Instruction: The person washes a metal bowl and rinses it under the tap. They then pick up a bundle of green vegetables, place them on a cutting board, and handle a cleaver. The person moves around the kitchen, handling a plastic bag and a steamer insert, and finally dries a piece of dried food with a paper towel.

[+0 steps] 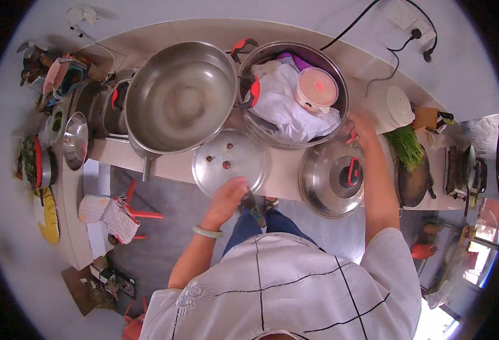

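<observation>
My left hand [224,202] is closed around the dark handle [254,210] of a round metal lid, like a pressure cooker's [243,163], lying at the counter's front. At the right side of a large steel pot [346,91], my right hand [362,129] grips a red-trimmed side handle [352,137], mostly covered by the fingers. Inside the pot are white cloth or plastic [285,100], something purple [301,62] and a round tub with a pinkish lid [317,86]. Below my right hand rests a domed steel lid [321,187] with a red-and-black knob [353,171].
Left of the pot sits a wide steel pan [156,97], with a steel bowl [76,140] beyond it. To the right are a white container [396,108], green stalks [406,146], a knife block [425,118] and a dark wok [413,182]. A black cable [351,23] hangs along the wall.
</observation>
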A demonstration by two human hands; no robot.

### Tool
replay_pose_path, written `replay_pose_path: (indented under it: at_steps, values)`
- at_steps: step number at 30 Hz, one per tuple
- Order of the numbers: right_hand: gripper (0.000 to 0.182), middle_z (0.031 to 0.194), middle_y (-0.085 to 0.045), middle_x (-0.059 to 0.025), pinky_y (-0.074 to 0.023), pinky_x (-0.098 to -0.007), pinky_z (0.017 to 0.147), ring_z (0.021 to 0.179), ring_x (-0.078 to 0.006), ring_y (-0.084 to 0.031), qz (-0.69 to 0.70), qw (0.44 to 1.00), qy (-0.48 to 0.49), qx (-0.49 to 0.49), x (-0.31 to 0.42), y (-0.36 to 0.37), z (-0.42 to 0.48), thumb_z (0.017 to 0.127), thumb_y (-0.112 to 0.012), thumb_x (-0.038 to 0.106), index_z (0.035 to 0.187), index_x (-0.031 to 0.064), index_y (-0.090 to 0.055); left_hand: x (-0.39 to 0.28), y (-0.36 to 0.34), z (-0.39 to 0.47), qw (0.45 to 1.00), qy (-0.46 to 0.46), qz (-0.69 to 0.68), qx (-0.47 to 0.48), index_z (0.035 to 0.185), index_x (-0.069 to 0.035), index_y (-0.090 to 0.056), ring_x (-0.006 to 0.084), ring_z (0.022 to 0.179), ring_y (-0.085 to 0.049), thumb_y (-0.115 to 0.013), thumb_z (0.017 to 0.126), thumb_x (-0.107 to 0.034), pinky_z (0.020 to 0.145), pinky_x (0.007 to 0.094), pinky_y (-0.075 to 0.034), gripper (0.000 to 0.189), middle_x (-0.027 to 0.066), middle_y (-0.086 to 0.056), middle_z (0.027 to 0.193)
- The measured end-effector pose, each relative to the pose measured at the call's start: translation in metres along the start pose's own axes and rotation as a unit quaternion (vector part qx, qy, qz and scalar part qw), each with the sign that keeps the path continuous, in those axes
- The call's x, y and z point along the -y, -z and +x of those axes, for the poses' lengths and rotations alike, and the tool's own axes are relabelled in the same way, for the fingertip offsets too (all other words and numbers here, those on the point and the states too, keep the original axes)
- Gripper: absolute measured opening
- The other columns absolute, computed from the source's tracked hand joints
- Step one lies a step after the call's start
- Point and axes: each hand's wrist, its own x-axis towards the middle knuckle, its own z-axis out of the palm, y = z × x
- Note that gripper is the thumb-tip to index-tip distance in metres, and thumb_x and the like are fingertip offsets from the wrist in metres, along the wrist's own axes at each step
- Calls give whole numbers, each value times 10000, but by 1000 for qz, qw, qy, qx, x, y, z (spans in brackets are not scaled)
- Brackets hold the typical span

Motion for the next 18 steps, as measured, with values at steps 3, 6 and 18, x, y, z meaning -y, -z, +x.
replay_pose_path:
  at_steps: [3, 6, 18]
  values:
    - [268, 840, -614, -110, -512, -344, 609, 694, -212, -606, 115, 978, -100, 145, 11, 9, 6, 835, -615, 217, 1003, 11, -585, 11, -4, -3, 999, 34, -10, 24, 1226, 11, -509, 173, 972, -588, -544, 935, -200, 891, 285, -461, 361, 107, -603, 1111]
    - [271, 814, -614, -112, -523, -327, 544, 624, -197, -605, -8, 979, -83, 183, 21, 14, 28, 813, -624, 225, 956, -5, -604, 19, -9, -10, 997, 63, -11, 37, 1220, 12, -515, 168, 962, -587, -546, 933, -197, 869, 277, -469, 357, 108, -604, 1109]
    - [187, 692, -587, -113, -527, -349, 478, 584, -224, -593, -27, 980, -92, 177, 11, 4, 45, 759, -605, 124, 796, -57, -578, 60, -1, -21, 997, 62, -25, -25, 1232, 3, -515, 147, 946, -579, -546, 933, -202, 816, 258, -473, 364, 99, -606, 1120]
